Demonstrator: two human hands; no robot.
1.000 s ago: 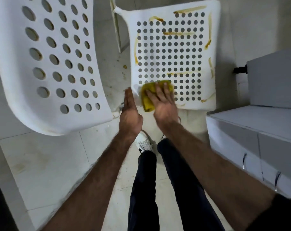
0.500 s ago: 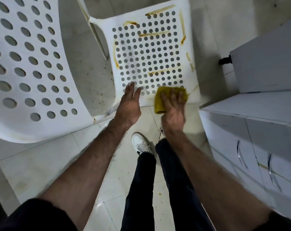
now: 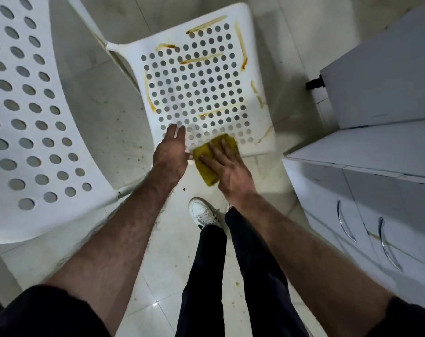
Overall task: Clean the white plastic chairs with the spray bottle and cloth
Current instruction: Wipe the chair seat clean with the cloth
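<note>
A white perforated plastic chair seat [image 3: 256, 57] lies in front of me, streaked with yellow-brown stains along its edges and across its holes. My right hand [image 3: 227, 166] presses a folded yellow cloth [image 3: 206, 166] flat against the seat's near edge, fingers straight. My left hand [image 3: 171, 149] rests on the near left corner of the same seat with its fingers extended. No spray bottle is in view.
A second white perforated chair [image 3: 34, 210] fills the left side, close to my left arm. White cabinets with metal handles [image 3: 367, 215] stand at the right. My legs and a white shoe [image 3: 203, 212] are on the spotted tile floor below.
My right hand has slid the cloth leftward along the seat's near edge, toward my left hand. The left hand stays on the seat's near left corner. The view shifted slightly.
</note>
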